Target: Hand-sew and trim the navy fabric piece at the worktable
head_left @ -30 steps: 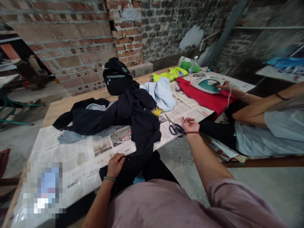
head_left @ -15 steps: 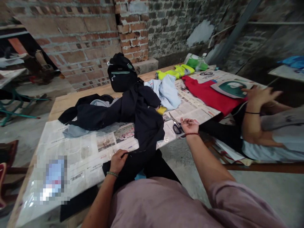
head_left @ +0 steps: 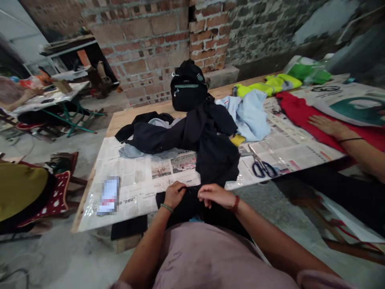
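Note:
My left hand [head_left: 175, 195] is closed on the edge of a dark garment [head_left: 217, 162] at the table's front edge, thumb and forefinger pinched together. Close to its right, over the same cloth, is my right hand [head_left: 217, 195]. Its fingers are curled in a pinch, and whatever lies between the fingertips is too small to make out. The dark garment runs from my lap up onto the table, bunched over grey cloth [head_left: 130, 151]. Scissors [head_left: 262, 166] with dark handles lie on the newspaper to the right of it.
Newspaper under clear plastic [head_left: 135, 172] covers the table. A blurred-out phone [head_left: 108, 196] lies left. Behind are a black bag [head_left: 189, 90], light blue cloth [head_left: 252, 116] and a yellow vest [head_left: 270, 85]. At right, a co-worker's hand [head_left: 327, 125] rests on red cloth [head_left: 296, 108] near an iron [head_left: 357, 107].
My right hand has come back from beside the scissors to the cloth next to my left hand. The view has turned left. The co-worker's hand has lowered onto the red cloth.

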A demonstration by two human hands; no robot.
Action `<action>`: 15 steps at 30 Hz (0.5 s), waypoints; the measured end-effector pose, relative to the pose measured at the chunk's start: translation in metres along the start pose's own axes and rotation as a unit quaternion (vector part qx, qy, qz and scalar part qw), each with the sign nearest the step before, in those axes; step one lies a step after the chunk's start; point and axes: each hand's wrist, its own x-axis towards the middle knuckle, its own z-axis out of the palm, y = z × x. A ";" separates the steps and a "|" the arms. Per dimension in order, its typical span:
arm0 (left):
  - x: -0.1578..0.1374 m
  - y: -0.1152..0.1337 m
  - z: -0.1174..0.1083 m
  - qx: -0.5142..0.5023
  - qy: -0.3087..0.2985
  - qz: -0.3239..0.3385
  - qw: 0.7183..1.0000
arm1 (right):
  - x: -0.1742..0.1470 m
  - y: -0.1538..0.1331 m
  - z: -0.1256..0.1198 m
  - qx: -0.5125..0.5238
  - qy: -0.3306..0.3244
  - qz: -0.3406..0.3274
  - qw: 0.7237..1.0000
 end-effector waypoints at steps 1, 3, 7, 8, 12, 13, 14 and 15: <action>0.000 0.000 0.000 -0.002 0.000 0.001 1.000 | 0.006 0.008 0.010 -0.061 0.015 0.034 0.997; -0.001 -0.001 0.001 -0.008 0.000 0.000 1.000 | 0.017 0.021 0.023 -0.172 0.077 0.049 0.981; -0.002 -0.002 0.002 -0.029 0.004 -0.001 1.000 | 0.032 0.032 0.033 -0.326 0.178 -0.040 0.928; -0.002 -0.003 0.002 -0.034 0.007 0.000 0.999 | 0.034 0.031 0.034 -0.342 0.189 -0.045 0.919; -0.002 -0.004 0.003 -0.040 0.013 0.001 0.999 | 0.040 0.028 0.037 -0.383 0.219 -0.045 0.896; -0.002 -0.004 0.004 -0.041 0.014 0.001 0.999 | 0.041 0.027 0.037 -0.396 0.226 -0.054 0.889; -0.002 -0.004 0.004 -0.043 0.013 0.000 0.999 | 0.042 0.027 0.037 -0.407 0.232 -0.065 0.881; -0.002 -0.003 0.003 -0.044 0.012 0.000 0.999 | 0.042 0.026 0.037 -0.417 0.238 -0.075 0.874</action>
